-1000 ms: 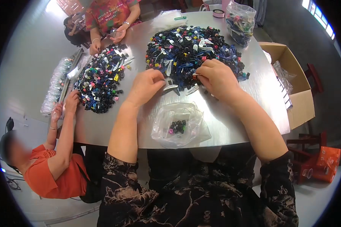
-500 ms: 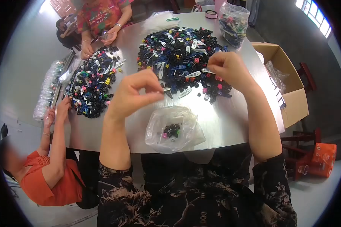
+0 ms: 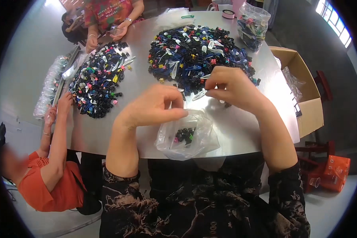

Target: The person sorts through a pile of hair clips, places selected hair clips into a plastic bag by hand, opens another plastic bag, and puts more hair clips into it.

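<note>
My left hand (image 3: pixel 156 106) is curled, thumb and forefinger close together, over the left rim of an open clear plastic bag (image 3: pixel 206 144). What it pinches, if anything, is too small to make out. Inside the bag lie small black claw clips (image 3: pixel 184 135) with a pink and a green piece. My right hand (image 3: pixel 236 88) is bent at the near edge of a big heap of hair clips (image 3: pixel 192 55), its thumb and forefinger at the end of a white snap hair clip (image 3: pixel 199 95). Dark clips lie beside it, partly hidden by my hands.
A second heap of clips (image 3: pixel 97 85) lies left, with co-workers' hands (image 3: pixel 65 101) at its edges. Behind are flat plastic bags (image 3: pixel 168 20), a roll of tape (image 3: pixel 228 14) and a filled bag (image 3: pixel 253 29). A cardboard box (image 3: pixel 311 107) stands right of the table.
My left hand has moved right to above the bag's rim. My right hand has come down and left from the heap to the white snap hair clip. The view has shifted slightly.
</note>
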`<action>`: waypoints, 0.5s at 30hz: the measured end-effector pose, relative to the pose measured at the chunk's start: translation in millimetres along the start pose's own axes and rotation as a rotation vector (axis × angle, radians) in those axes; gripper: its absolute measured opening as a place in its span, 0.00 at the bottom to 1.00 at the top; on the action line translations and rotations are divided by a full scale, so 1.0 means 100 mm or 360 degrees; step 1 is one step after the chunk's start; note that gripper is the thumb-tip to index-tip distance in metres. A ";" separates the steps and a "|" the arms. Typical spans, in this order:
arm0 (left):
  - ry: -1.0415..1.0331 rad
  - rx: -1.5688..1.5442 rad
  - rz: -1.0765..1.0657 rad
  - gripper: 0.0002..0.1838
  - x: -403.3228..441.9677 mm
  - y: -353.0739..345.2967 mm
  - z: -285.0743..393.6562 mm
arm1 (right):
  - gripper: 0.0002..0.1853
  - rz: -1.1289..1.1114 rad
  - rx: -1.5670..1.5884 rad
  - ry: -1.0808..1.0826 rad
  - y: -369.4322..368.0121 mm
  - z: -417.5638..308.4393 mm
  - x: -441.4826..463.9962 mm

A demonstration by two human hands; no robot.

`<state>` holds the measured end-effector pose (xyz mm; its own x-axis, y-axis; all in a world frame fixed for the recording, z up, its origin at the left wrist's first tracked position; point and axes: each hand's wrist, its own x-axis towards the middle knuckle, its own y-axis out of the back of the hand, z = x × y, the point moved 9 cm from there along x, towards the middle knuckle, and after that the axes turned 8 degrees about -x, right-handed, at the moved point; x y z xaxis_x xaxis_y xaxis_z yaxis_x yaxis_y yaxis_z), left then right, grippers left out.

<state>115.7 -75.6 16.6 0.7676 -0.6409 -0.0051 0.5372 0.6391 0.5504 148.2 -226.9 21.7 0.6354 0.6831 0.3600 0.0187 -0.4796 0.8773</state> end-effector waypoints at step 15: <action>0.0214 -0.0584 0.0282 0.06 0.03 0.07 -0.23 | 0.19 -0.0745 0.0502 0.0023 0.02 -0.48 -0.16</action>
<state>129.6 -63.1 1.8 0.8849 -0.4620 -0.0595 0.4631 0.8587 0.2193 101.2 -212.4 32.5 0.4932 0.8691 -0.0388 0.5273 -0.2632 0.8079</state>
